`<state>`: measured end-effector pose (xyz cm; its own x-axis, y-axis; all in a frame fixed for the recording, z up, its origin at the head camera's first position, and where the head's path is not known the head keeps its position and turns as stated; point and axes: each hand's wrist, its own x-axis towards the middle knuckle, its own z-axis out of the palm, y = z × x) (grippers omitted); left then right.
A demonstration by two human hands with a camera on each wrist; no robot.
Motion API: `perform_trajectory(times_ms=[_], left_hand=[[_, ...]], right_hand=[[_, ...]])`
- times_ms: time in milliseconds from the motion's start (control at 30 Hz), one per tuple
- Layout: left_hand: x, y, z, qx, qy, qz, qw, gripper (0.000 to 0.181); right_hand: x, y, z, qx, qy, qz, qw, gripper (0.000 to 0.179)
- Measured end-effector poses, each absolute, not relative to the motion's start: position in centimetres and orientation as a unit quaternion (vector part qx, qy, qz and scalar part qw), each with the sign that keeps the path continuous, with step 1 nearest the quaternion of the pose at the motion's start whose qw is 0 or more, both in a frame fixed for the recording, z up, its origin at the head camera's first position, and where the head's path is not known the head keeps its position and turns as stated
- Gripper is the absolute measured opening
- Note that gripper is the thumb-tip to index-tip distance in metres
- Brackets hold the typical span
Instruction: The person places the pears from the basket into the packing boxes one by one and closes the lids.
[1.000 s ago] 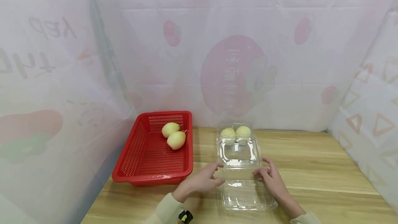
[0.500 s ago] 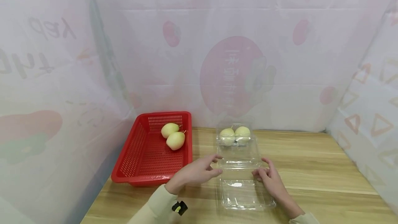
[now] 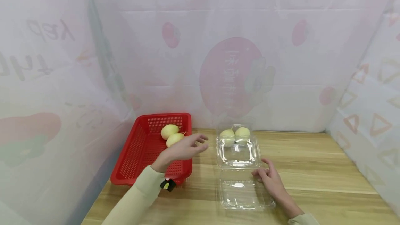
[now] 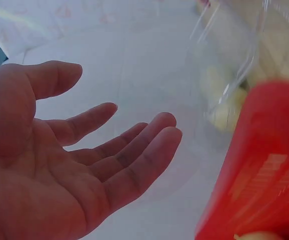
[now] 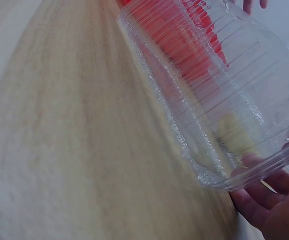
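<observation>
My left hand (image 3: 184, 148) hovers over the right side of the red basket (image 3: 116, 180), holding nothing. Its fingers are spread and loosely bent in the left wrist view. Inside the basket lie two pale yellow-green pears, one pear (image 3: 169, 131) behind the other pear (image 3: 174, 139), which the hand partly covers. A clear plastic clamshell box (image 3: 242, 195) lies unfolded on the table, its two halves one behind the other. My right hand (image 3: 272, 182) pinches its right edge near the middle; the right wrist view shows fingers (image 5: 264, 197) at the rim.
Behind the clamshell stand two more pears (image 3: 242, 134) in clear plastic. The wooden table (image 3: 312, 169) runs to a printed white curtain (image 3: 187, 79) at the back, with curtains on both sides too.
My left hand has left the clamshell's left side and moved left and away from me, over the basket. The right hand has stayed at the clamshell's right edge.
</observation>
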<state>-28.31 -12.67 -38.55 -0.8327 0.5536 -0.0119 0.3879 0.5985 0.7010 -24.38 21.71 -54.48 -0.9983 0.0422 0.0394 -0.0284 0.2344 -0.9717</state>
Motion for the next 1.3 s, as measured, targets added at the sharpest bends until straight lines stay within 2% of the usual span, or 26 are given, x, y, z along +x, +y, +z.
perform_trajectory(times_ms=[300,600,833,1300], left_hand=[[-32.1,-16.0,-37.5,0.183,0.891,0.397,0.118,0.036],[-34.7,-16.7,-38.9,0.131,0.9,0.405,0.093,0.038],[-36.4,-17.3,-40.0,0.111,0.9,0.415,0.073,0.032],[-38.4,-17.8,-41.4,0.089,0.907,0.409,0.03,0.036]], right_hand=[[-24.5,21.5,-54.5,-0.017,-0.786,0.617,0.026,0.052],[-24.9,21.3,-54.8,-0.021,-0.782,0.622,0.03,0.052],[-24.8,21.1,-54.7,-0.012,-0.777,0.628,0.035,0.053],[-25.0,21.1,-54.7,-0.019,-0.775,0.631,0.029,0.054]])
